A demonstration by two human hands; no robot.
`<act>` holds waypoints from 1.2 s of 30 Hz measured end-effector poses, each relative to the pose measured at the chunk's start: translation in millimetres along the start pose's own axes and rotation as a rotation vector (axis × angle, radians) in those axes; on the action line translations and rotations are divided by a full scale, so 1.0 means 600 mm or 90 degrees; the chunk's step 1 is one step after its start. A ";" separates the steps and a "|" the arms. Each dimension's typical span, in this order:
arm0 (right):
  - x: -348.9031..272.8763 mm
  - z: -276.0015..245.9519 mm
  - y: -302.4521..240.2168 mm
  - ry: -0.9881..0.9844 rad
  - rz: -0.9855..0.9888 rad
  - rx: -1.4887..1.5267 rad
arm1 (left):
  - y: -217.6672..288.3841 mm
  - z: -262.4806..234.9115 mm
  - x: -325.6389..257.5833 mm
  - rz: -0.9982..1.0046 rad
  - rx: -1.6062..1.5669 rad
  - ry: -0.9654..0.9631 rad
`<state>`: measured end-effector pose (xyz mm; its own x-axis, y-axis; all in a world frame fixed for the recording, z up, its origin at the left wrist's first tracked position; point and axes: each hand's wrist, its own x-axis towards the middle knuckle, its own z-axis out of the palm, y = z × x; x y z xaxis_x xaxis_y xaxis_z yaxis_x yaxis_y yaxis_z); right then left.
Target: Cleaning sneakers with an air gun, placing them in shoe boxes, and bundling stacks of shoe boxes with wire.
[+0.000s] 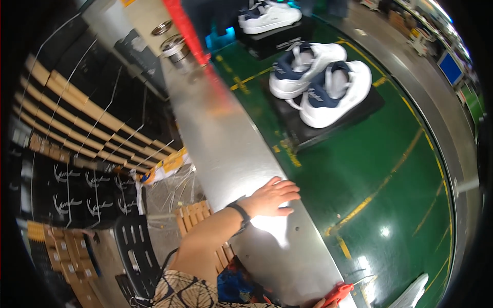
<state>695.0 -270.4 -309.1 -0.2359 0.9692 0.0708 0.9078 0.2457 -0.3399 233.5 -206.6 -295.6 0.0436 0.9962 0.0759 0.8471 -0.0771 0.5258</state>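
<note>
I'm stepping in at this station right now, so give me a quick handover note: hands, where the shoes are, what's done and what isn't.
Left hand: flat, palm down on the metal side rail of the conveyor, holding nothing; black wristband on the wrist.
Right hand: barely in view at the bottom edge, beside a red tool; grip cannot be told.
Shoes: a pair of white and navy sneakers sits on a black tray on the green belt, ahead of the hands. Another white sneaker rides a tray farther up.
Done: nothing visibly handled.
Left: both trays' shoes untouched, out beyond the left hand.
</note>
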 end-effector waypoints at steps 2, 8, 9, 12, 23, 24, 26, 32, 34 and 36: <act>0.002 -0.004 0.006 -0.017 -0.019 0.007 | 0.006 -0.001 -0.002 -0.011 0.009 0.012; -0.012 -0.008 0.048 -0.036 -0.033 0.004 | 0.003 0.009 -0.016 0.009 0.021 0.089; -0.020 -0.011 0.058 -0.037 -0.031 0.001 | 0.003 0.013 -0.013 0.026 0.018 0.108; -0.039 -0.026 0.087 -0.039 -0.034 0.000 | 0.012 0.015 -0.010 0.041 0.047 0.142; -0.010 -0.023 0.042 -0.002 -0.160 0.089 | 0.146 0.090 -0.160 -0.038 0.245 0.278; -0.004 -0.023 0.031 -0.010 -0.183 0.100 | 0.160 0.097 -0.196 -0.033 0.206 0.297; 0.007 -0.018 0.006 -0.015 -0.219 0.119 | 0.189 0.078 -0.286 -0.029 0.029 0.385; 0.048 0.020 -0.107 -0.066 -0.356 0.190 | 0.211 0.014 -0.630 -0.308 0.129 0.487; 0.064 0.025 -0.139 -0.079 -0.393 0.202 | 0.248 -0.040 -0.720 -0.428 0.205 0.496; 0.076 0.035 -0.176 -0.099 -0.431 0.218 | 0.279 -0.055 -0.805 -0.581 0.188 0.567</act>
<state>581.2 -252.7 -289.6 -0.7704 0.5893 0.2431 0.3959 0.7412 -0.5421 336.8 -701.9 -216.5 -0.8714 0.3059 0.3836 0.4728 0.7324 0.4900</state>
